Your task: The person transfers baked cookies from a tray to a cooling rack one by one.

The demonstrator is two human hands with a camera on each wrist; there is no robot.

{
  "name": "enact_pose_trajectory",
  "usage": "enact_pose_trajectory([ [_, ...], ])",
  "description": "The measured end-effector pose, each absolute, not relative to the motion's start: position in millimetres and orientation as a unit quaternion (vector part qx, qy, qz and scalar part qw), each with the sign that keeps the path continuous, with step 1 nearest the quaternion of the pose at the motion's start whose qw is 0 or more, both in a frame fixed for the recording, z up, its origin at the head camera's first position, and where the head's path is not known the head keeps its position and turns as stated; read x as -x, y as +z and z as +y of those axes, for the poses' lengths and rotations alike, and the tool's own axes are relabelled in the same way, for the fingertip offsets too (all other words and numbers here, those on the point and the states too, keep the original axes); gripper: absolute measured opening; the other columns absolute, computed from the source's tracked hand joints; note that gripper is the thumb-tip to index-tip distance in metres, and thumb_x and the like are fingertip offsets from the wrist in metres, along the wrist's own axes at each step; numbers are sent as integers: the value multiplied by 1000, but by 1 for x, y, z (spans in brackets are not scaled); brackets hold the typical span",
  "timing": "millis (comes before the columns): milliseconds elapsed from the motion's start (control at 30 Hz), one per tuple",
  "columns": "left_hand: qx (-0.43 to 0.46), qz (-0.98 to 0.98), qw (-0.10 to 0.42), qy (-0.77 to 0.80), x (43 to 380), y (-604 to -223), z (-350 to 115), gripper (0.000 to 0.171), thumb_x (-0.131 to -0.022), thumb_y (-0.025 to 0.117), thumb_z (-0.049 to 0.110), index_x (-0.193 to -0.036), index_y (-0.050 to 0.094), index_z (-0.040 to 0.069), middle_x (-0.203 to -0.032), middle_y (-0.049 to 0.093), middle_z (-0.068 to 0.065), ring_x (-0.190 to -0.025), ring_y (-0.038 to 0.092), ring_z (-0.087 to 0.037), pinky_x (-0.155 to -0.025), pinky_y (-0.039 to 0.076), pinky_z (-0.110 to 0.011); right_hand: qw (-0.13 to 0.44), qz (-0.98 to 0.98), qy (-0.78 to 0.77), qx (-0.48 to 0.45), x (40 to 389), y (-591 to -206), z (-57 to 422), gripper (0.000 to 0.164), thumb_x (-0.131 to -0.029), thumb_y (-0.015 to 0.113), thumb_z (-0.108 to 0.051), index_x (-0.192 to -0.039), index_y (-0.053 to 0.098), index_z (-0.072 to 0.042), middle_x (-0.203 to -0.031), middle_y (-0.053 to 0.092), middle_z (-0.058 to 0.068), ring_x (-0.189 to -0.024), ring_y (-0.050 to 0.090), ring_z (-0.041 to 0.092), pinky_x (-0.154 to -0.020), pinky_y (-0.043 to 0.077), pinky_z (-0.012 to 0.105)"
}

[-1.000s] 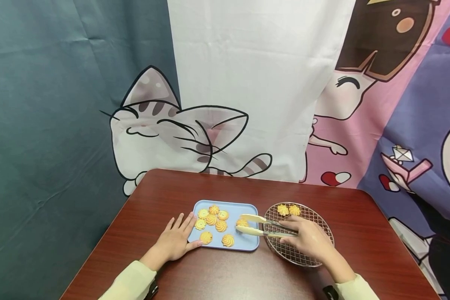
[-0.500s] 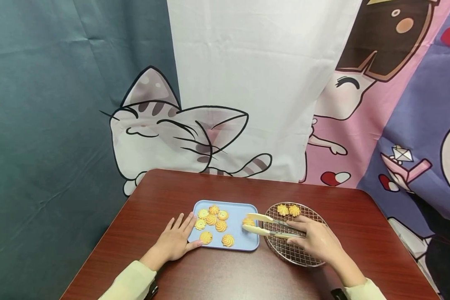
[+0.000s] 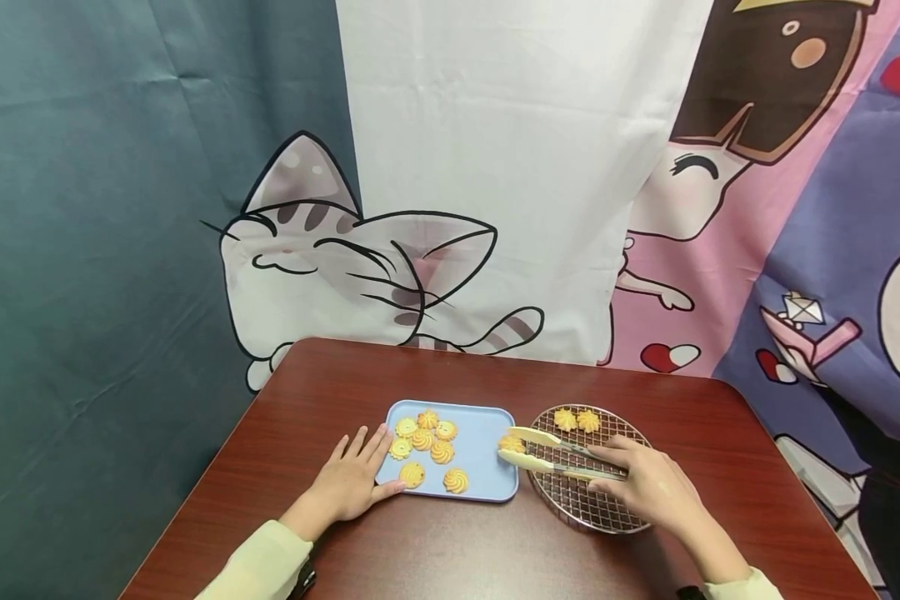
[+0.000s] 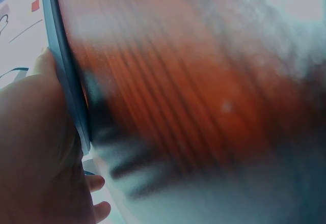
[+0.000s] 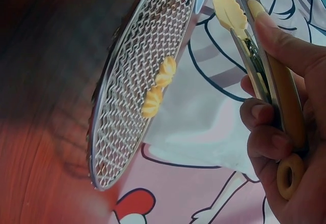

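My right hand (image 3: 656, 483) grips a pair of tongs (image 3: 570, 472) with pale yellow tips, its fingers wrapped round the handles in the right wrist view. Between the tips sits a swirled cookie (image 3: 512, 444), over the right rim of the blue tray (image 3: 487, 483). My left hand (image 3: 343, 483) lies with spread fingers at the tray's left edge, fingertips and thumb touching it. Several cookies (image 3: 422, 439) cluster on the tray's left half. Under the tongs and right hand is a round wire rack (image 3: 588, 508), with two cookies (image 5: 159, 86) side by side near its far rim.
A dark red-brown wooden table (image 3: 345, 375) carries the tray and rack. Behind its far edge hangs a printed cloth backdrop (image 3: 525, 167) with cartoon figures.
My right hand has drawn the tongs to the right, and the cookie in them has gone from above the tray's inner area to its right rim. My left hand has stayed put.
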State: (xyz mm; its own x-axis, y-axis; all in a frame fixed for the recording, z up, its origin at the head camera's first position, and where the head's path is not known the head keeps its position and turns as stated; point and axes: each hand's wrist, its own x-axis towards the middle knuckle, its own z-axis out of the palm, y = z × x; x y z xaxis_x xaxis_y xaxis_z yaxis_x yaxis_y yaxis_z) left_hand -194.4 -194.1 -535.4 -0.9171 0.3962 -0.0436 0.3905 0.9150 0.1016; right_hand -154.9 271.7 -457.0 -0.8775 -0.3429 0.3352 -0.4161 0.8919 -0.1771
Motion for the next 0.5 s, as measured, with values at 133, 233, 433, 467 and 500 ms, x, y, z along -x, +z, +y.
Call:
enact_pose_trajectory([
  [133,-200,978,34,47,194,-535,-194,89,-97,39,72,-161,29,11,-168,24,-7,-152,22,-40,-120,19,-58,151,-962,121,-193,153,-457,276,48,-71,91,-38,-116,79,-23,-108,69,-9,-77,67,14,-58,50,33],
  [233,-200,978,33,46,195,-535,-194,89,-97,39,72,-161,29,11,-168,24,-7,-152,22,-40,-120,19,-58,152,-962,121,-190,151,-458,281,48,-71,91,-36,-115,79,-21,-107,68,-8,-77,66,13,-59,51,34],
  [433,-202,978,30,44,195,-535,-194,88,-97,40,72,-160,30,11,-167,25,-8,-152,23,-40,-120,19,-59,154,-965,122,-175,146,-458,290,46,-71,92,-34,-113,79,-20,-106,69,-7,-73,63,11,-57,48,34],
  [467,-202,978,30,44,194,-535,-194,88,-97,40,72,-160,30,10,-167,25,-8,-152,23,-40,-120,19,-59,154,-965,123,-172,145,-458,291,46,-71,92,-34,-113,79,-21,-105,68,-7,-72,61,10,-56,47,33],
  [500,-202,978,31,44,194,-535,-194,88,-97,40,71,-160,30,10,-167,25,-8,-152,23,-40,-120,19,-59,155,-965,123,-170,145,-458,293,46,-71,91,-35,-113,79,-21,-105,68,-8,-72,59,10,-56,46,33],
])
